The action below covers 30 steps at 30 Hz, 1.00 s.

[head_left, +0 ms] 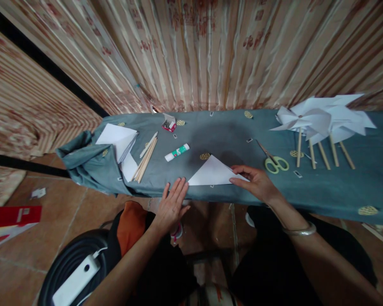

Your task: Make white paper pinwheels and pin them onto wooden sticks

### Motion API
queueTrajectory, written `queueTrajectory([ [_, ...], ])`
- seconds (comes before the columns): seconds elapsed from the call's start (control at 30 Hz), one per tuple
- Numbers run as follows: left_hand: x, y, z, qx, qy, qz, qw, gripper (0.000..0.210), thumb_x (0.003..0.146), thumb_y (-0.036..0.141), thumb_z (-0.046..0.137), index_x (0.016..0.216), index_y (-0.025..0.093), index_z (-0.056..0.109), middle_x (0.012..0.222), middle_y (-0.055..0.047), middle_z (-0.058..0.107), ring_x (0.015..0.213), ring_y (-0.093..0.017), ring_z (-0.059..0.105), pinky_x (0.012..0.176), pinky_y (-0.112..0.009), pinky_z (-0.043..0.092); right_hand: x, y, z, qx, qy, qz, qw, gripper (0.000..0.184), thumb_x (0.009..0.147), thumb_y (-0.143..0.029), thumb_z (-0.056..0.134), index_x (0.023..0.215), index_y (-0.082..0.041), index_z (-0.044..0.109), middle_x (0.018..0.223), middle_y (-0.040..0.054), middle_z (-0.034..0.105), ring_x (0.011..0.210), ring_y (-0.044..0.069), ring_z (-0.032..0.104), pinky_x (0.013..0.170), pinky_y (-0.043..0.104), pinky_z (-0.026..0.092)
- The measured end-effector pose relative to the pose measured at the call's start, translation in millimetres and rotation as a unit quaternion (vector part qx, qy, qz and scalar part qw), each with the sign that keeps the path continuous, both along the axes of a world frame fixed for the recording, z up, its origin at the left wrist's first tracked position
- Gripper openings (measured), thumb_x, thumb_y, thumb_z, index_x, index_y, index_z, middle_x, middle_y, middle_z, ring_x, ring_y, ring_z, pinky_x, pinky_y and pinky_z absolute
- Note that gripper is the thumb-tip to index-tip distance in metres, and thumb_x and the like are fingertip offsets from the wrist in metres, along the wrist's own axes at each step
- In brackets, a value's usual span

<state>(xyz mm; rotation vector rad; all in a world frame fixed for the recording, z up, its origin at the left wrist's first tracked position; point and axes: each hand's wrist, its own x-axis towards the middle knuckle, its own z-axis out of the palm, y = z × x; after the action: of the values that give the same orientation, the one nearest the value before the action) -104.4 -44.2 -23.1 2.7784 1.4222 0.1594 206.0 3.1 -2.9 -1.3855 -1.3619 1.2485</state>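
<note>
A white sheet of paper [211,173], folded into a triangle, lies at the front edge of the cloth-covered table. My right hand [253,182] pinches its right corner between thumb and fingers. At the left corner, my left hand [173,202] rests with its fingers stretched out, the fingertips at the paper's tip. Behind the paper and to the left lies a glue stick [177,152] with a green label. Scissors [272,160] with light green handles lie just beyond my right hand.
Several white paper pinwheels [322,119] on wooden sticks lie at the right. Leftward are wooden sticks [146,160], a white pen [149,145], white paper sheets [116,137] and a small red box [169,123] of metal pins. A pleated curtain [191,55] hangs behind the table [223,140].
</note>
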Motion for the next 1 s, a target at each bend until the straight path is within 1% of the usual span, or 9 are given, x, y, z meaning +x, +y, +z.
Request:
queueTrajectory([
  [0.1,0.1,0.4,-0.3,0.000,0.000,0.004,1.000,0.066,0.093,0.029,0.052,0.152,0.010,0.028,0.155,-0.019,0.037,0.148,-0.029,0.028,0.120,-0.050,0.020,4.2,-2.7,3.2,0.027,-0.107,0.046,0.993,0.028,0.074,-0.048,0.070,0.081,-0.021,0.073,0.089,0.0037,0.077,0.083,0.024,0.069,0.082,0.038,0.053],
  [0.2,0.2,0.8,-1.4,-0.003,-0.006,0.005,1.000,0.066,0.093,0.029,0.051,0.152,0.010,0.028,0.155,-0.019,0.037,0.148,-0.029,0.028,0.120,-0.050,0.021,10.7,-3.3,8.6,0.053,-0.134,0.061,0.988,0.029,0.078,-0.049,0.066,0.077,-0.021,0.073,0.086,0.0039,0.077,0.080,0.023,0.070,0.077,0.036,0.055],
  [0.33,-0.6,-0.6,-1.1,-0.039,-0.038,0.018,0.998,0.062,0.095,0.029,0.049,0.151,0.011,0.031,0.155,-0.019,0.037,0.148,-0.029,0.027,0.121,-0.052,0.020,23.4,-1.9,14.1,0.103,-0.130,0.007,0.986,0.024,0.077,-0.047,0.069,0.079,-0.024,0.075,0.094,0.0039,0.077,0.090,0.025,0.071,0.085,0.038,0.056],
  [0.43,-1.3,2.2,5.6,-0.104,-0.137,0.047,0.984,0.061,0.098,0.036,0.044,0.152,0.014,0.029,0.157,-0.017,0.035,0.148,-0.027,0.028,0.121,-0.053,0.019,30.5,-4.0,17.1,0.136,-0.142,-0.041,0.980,0.020,0.076,-0.046,0.072,0.079,-0.026,0.076,0.100,0.0029,0.077,0.092,0.025,0.072,0.086,0.038,0.057],
  [0.53,2.7,17.9,21.4,-0.191,-0.321,0.125,0.919,0.065,0.098,0.048,0.040,0.154,0.016,0.026,0.159,-0.016,0.031,0.148,-0.026,0.029,0.121,-0.049,0.024,31.4,-10.0,22.0,0.181,-0.158,-0.055,0.969,0.018,0.078,-0.045,0.071,0.078,-0.027,0.076,0.103,0.0034,0.076,0.093,0.025,0.072,0.085,0.039,0.057],
  [0.63,15.3,46.7,42.0,-0.281,-0.496,0.172,0.803,0.074,0.094,0.061,0.041,0.149,0.012,0.037,0.153,-0.018,0.042,0.141,-0.029,0.041,0.117,-0.046,0.034,29.0,-16.6,31.0,0.221,-0.176,-0.040,0.958,0.017,0.083,-0.043,0.069,0.082,-0.028,0.076,0.107,0.0041,0.075,0.096,0.024,0.072,0.087,0.039,0.057],
  [0.77,41.0,79.6,63.0,-0.468,-0.529,0.143,0.693,0.081,0.075,0.071,0.062,0.127,0.009,0.062,0.121,-0.019,0.070,0.112,-0.032,0.066,0.090,-0.041,0.055,28.4,-21.2,45.1,0.242,-0.195,-0.004,0.951,0.015,0.088,-0.040,0.065,0.085,-0.030,0.077,0.119,0.0038,0.072,0.109,0.025,0.068,0.093,0.041,0.056],
  [0.87,59.3,86.2,68.9,-0.559,-0.503,0.114,0.649,0.073,0.067,0.073,0.068,0.099,0.008,0.073,0.094,-0.016,0.076,0.082,-0.027,0.073,0.063,-0.030,0.056,31.2,-22.1,50.1,0.256,-0.200,0.003,0.946,0.013,0.089,-0.036,0.063,0.089,-0.031,0.076,0.127,0.0033,0.068,0.113,0.024,0.066,0.093,0.041,0.056],
  [1.0,73.9,81.7,67.3,-0.567,-0.502,0.134,0.640,0.050,0.063,0.054,0.081,0.085,0.010,0.074,0.075,-0.008,0.073,0.060,-0.016,0.066,0.053,-0.023,0.047,36.4,-21.9,47.0,0.264,-0.206,0.002,0.942,0.016,0.091,-0.029,0.060,0.096,-0.033,0.075,0.140,0.0026,0.059,0.120,0.025,0.062,0.097,0.041,0.054],
])
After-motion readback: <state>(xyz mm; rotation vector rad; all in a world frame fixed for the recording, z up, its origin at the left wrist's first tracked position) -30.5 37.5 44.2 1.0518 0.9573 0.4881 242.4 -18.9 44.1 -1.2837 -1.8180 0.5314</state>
